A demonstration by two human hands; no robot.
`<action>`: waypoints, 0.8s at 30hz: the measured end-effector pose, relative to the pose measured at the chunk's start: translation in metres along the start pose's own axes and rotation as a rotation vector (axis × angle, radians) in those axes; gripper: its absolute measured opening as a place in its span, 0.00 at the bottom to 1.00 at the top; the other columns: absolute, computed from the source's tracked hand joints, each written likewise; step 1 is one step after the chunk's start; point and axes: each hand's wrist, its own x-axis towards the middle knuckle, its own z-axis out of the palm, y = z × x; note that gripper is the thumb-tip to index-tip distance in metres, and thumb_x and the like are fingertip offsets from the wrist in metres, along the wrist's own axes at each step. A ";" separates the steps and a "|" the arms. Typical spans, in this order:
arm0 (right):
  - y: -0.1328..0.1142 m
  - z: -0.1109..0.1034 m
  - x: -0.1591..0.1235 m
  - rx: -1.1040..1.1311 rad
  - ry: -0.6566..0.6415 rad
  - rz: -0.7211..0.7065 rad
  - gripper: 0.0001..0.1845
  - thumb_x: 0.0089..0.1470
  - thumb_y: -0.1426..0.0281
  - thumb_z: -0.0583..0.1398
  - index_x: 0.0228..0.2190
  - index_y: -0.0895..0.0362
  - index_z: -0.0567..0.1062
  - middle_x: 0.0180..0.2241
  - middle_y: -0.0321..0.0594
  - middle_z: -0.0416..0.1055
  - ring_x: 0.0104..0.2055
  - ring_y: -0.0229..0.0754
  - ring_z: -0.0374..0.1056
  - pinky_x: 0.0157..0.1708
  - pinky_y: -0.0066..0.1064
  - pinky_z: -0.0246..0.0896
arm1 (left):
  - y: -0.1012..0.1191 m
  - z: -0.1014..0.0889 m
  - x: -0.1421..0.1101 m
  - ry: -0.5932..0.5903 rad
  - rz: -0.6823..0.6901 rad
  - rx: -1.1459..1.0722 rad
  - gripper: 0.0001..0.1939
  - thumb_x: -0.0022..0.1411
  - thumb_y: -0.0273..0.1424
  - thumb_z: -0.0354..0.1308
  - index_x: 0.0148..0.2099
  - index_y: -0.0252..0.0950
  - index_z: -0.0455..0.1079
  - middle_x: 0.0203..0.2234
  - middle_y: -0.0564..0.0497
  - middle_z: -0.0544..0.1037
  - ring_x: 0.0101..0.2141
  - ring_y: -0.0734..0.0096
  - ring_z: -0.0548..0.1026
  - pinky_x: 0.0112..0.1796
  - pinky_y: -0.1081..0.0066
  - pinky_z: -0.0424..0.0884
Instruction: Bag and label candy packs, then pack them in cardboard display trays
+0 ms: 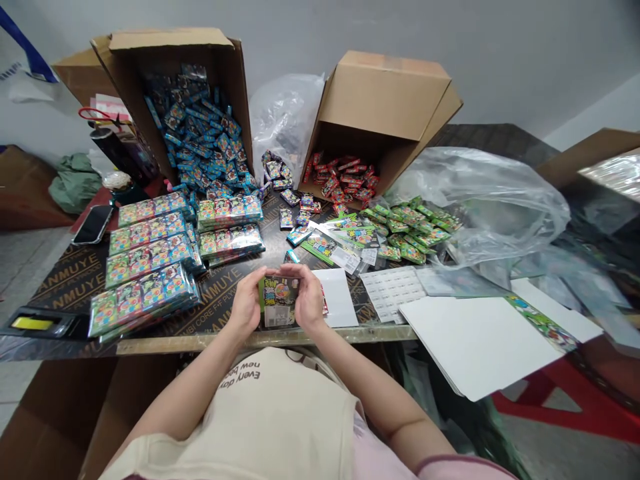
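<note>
Packet between left hand and right hand, equally near; both hands' fingers clamp its sides; long axis uncertain, edges partly covered.

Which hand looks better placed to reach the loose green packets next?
Probably the right hand: it is nearer the green packets, while the left hand sits across the pack.

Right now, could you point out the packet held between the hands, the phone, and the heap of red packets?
Held packet (279, 300): head view, on its printed face.
Phone (93, 224): head view, mid-screen.
Red packets (346, 180): head view, middle of the heap.
</note>
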 end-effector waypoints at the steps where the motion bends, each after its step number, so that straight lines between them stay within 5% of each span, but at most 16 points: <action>1: -0.001 -0.001 0.001 0.011 -0.029 0.020 0.15 0.52 0.60 0.56 0.27 0.55 0.79 0.30 0.37 0.77 0.35 0.42 0.71 0.43 0.34 0.64 | 0.002 -0.002 0.001 -0.017 -0.016 -0.012 0.15 0.47 0.39 0.66 0.30 0.31 0.77 0.30 0.48 0.81 0.37 0.64 0.78 0.44 0.67 0.70; 5: -0.004 -0.007 0.011 0.070 -0.122 0.146 0.06 0.42 0.68 0.61 0.25 0.55 0.77 0.26 0.35 0.76 0.32 0.41 0.71 0.40 0.34 0.66 | 0.014 -0.010 0.001 -0.092 -0.044 -0.006 0.13 0.44 0.36 0.66 0.33 0.33 0.78 0.31 0.48 0.82 0.37 0.64 0.78 0.42 0.66 0.71; 8: -0.007 -0.016 0.018 -0.007 -0.150 0.113 0.05 0.41 0.69 0.64 0.26 0.54 0.76 0.27 0.34 0.76 0.31 0.40 0.72 0.37 0.33 0.67 | 0.027 -0.012 -0.003 -0.130 0.042 0.175 0.14 0.40 0.29 0.68 0.34 0.36 0.78 0.30 0.49 0.82 0.34 0.65 0.79 0.41 0.66 0.72; 13: -0.014 -0.039 0.020 -0.417 -0.316 -0.308 0.06 0.54 0.66 0.61 0.32 0.51 0.80 0.34 0.39 0.79 0.38 0.43 0.74 0.42 0.37 0.69 | 0.037 -0.016 -0.019 -0.166 0.660 0.782 0.05 0.48 0.31 0.68 0.31 0.38 0.80 0.31 0.47 0.82 0.33 0.65 0.79 0.40 0.66 0.73; 16: -0.018 -0.050 0.018 -0.528 -0.455 -0.497 0.07 0.55 0.65 0.62 0.35 0.50 0.81 0.39 0.40 0.80 0.41 0.44 0.75 0.45 0.39 0.70 | 0.038 -0.019 -0.023 -0.236 0.838 0.924 0.03 0.52 0.31 0.66 0.31 0.38 0.80 0.31 0.47 0.82 0.33 0.65 0.80 0.38 0.67 0.74; 20: -0.027 -0.050 0.015 -0.559 -0.472 -0.499 0.07 0.53 0.67 0.63 0.35 0.51 0.82 0.37 0.41 0.80 0.39 0.43 0.76 0.43 0.36 0.71 | 0.043 -0.021 -0.020 -0.248 0.737 0.961 0.03 0.54 0.30 0.66 0.32 0.37 0.79 0.29 0.48 0.82 0.31 0.67 0.79 0.35 0.70 0.73; 24: -0.042 -0.044 0.011 -0.563 -0.499 -0.306 0.06 0.51 0.66 0.65 0.33 0.53 0.82 0.31 0.39 0.80 0.29 0.40 0.74 0.32 0.30 0.71 | 0.050 -0.018 -0.020 -0.229 0.549 0.924 0.05 0.53 0.31 0.65 0.27 0.36 0.78 0.23 0.50 0.79 0.24 0.71 0.75 0.27 0.74 0.69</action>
